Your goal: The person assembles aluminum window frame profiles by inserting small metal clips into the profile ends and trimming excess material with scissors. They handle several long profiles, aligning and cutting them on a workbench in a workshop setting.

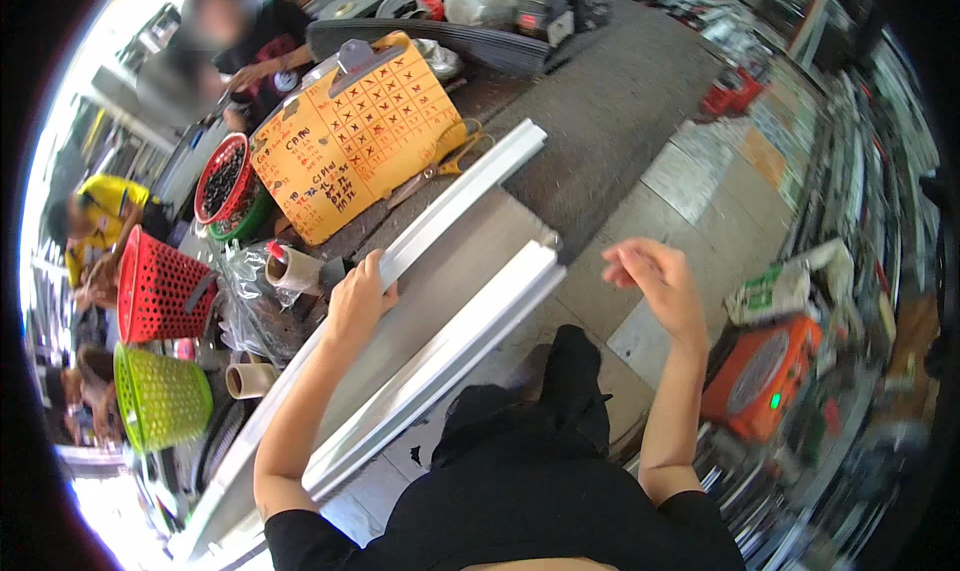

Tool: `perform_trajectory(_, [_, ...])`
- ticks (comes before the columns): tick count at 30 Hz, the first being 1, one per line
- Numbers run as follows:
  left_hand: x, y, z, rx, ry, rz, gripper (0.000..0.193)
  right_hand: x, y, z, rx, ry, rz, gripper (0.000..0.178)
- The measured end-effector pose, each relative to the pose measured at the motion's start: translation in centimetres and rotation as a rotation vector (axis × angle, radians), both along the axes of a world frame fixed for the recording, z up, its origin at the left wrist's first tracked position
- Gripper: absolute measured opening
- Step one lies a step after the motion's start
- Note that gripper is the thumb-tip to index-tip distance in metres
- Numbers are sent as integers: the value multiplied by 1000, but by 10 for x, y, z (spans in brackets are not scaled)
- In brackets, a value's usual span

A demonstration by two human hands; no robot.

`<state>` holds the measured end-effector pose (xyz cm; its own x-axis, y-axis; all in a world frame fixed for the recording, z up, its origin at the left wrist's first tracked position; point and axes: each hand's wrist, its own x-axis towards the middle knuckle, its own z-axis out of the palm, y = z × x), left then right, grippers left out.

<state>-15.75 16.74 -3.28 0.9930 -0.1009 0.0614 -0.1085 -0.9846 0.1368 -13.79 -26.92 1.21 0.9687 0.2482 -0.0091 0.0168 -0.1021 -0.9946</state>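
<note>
My left hand [357, 306] is closed over a long white profile bar [465, 197], its fingers wrapped round the bar's edge. A second white profile bar [500, 296] runs alongside, nearer to my body. Between the two bars lies a greyish flat surface [465, 256]. To the right of the near bar's end, my right hand [655, 286] hovers above the tiled floor. Its fingers are loosely bent and apart, with nothing in them. Beyond the far bar, yellow-handled scissors [455, 156] rest against an orange sheet on a clipboard [355, 136].
Left of the bars stand a red basket [150, 289], a green basket [160, 401], cardboard tubes [292, 269] and a bowl of dark small parts [222, 179]. An orange machine [762, 376] and stacked metal profiles [855, 201] line the right. Other people work at the far left.
</note>
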Motion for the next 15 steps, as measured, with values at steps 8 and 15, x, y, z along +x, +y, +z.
perform_trajectory(8, [24,12,55,-148,381,-32,70,172,134,-69,-90,129,349,68])
perform_trajectory(15, [24,15,52,-94,219,-93,84,170,136,-53,-3,199,304,27])
